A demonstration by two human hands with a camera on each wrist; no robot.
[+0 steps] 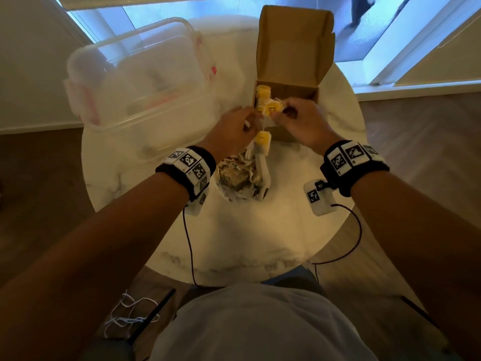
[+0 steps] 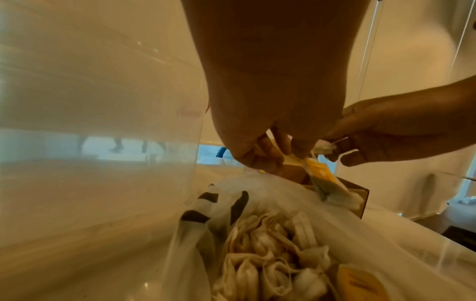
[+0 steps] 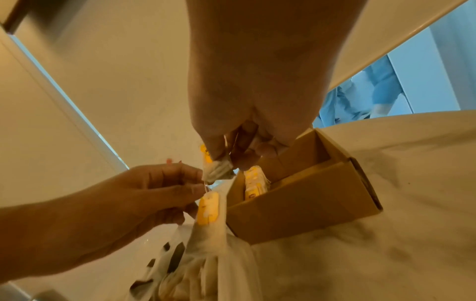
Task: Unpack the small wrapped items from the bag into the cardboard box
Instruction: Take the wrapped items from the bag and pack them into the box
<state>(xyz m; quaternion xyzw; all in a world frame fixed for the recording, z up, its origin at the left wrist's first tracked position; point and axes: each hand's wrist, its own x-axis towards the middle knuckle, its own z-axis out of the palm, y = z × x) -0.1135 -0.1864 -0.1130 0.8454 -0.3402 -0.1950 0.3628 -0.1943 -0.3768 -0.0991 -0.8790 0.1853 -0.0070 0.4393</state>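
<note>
Thin crinkled plastic forms the bag [image 1: 243, 175], seen at the centre of the round marble table [image 1: 234, 243], its mouth open on a heap of small wrapped items [image 2: 268, 262]. These are judged light, soft and easily crushed; their strings appear prone to tangling, so each is best pinched at its yellow paper tag or the packet's upper edge. At 12 o'clock from the bag, the left hand [image 1: 230, 130] is held above it with fingers curled, pinching a string from which one packet [image 1: 262, 143] hangs. At 1 o'clock the right hand [image 1: 302, 121] is raised beside it, thumb and fingertips closed on a second yellow-tagged packet [image 1: 272, 108] just over the near rim of the cardboard box [image 1: 291, 74]. Further packets [image 3: 253, 183] are seen inside the box, its lid standing open. At 10 o'clock a clear plastic container [image 1: 140, 84] is placed.
</note>
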